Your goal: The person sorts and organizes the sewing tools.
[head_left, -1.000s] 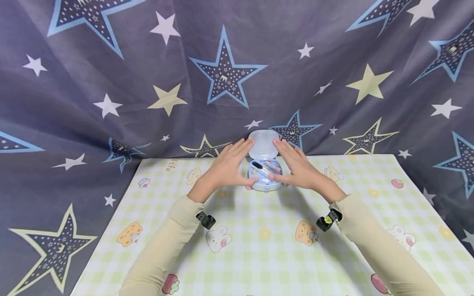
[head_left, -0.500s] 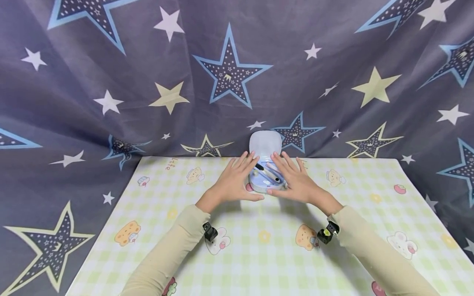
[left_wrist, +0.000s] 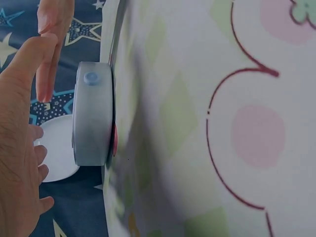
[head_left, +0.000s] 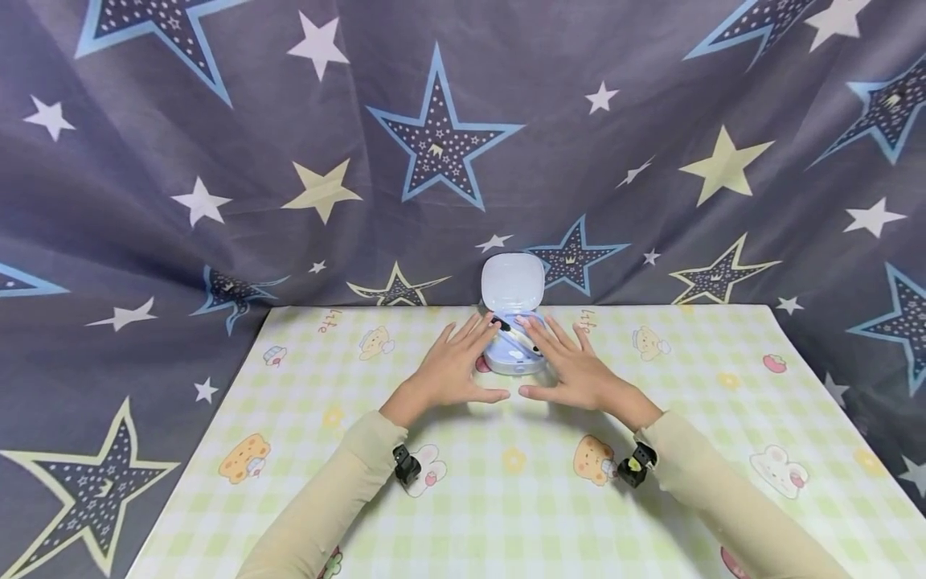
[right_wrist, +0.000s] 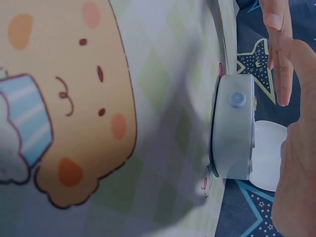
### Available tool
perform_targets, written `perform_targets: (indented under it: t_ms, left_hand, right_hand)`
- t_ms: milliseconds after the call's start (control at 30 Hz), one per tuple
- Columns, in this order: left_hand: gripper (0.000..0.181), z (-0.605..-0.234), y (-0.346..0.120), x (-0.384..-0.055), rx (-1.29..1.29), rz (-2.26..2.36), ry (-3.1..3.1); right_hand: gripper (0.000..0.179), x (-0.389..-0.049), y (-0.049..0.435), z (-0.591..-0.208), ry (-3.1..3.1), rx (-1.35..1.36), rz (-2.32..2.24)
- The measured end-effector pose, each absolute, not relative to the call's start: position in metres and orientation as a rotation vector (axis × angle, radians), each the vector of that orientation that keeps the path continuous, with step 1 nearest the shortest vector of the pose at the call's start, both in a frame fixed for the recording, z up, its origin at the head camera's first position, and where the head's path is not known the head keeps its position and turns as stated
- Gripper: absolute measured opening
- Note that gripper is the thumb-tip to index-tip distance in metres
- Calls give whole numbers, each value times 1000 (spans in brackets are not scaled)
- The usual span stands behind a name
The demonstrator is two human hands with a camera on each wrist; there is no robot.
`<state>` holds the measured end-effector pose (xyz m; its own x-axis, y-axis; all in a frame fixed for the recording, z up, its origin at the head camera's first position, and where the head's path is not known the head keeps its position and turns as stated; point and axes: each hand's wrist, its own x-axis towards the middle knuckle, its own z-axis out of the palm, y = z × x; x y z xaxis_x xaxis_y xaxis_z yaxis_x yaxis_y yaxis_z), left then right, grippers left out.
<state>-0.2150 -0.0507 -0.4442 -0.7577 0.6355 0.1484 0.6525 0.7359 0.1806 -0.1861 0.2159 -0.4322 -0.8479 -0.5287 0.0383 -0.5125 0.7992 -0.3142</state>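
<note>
A small light-blue case (head_left: 515, 366) stands near the table's far edge, its pale lid (head_left: 513, 281) raised at the back. Inside lies a slim tool (head_left: 501, 323) with a black end, partly hidden by fingers. My left hand (head_left: 454, 368) hovers at the case's left front, fingers spread and straight. Mirroring it on the right is my right hand (head_left: 580, 375), also spread, its fingertips overlapping the case's interior in the head view. The thumbs point at each other in front of the case. In the left wrist view, a round button (left_wrist: 92, 78) shows on the case's front (left_wrist: 94, 121).
A green-and-white checked cloth (head_left: 521, 515) with cartoon prints covers the table. Right behind the table's far edge hangs a dark curtain (head_left: 550, 177) with stars. Each wrist wears a small black camera (head_left: 407, 466).
Both hands have drawn back toward the person and lower, from beside the raised lid to the case's front. The spread fingers stay straight, and the case remains in place with its lid up.
</note>
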Motion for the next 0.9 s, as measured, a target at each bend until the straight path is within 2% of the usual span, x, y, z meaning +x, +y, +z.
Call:
perform_targets:
  t_ms: [400, 667, 900]
  left_hand:
    - [118, -448, -47, -213, -1016, -322, -2911]
    - [134, -452, -42, -231, -929, -458, -2909]
    - [153, -450, -43, -254, -844, -939, -2936]
  right_hand:
    - [102, -186, 215, -435, 2919, -824, -509]
    - [107, -199, 216, -437, 2912, -743, -556]
    - [118, -218, 219, -441, 2917, -675, -666]
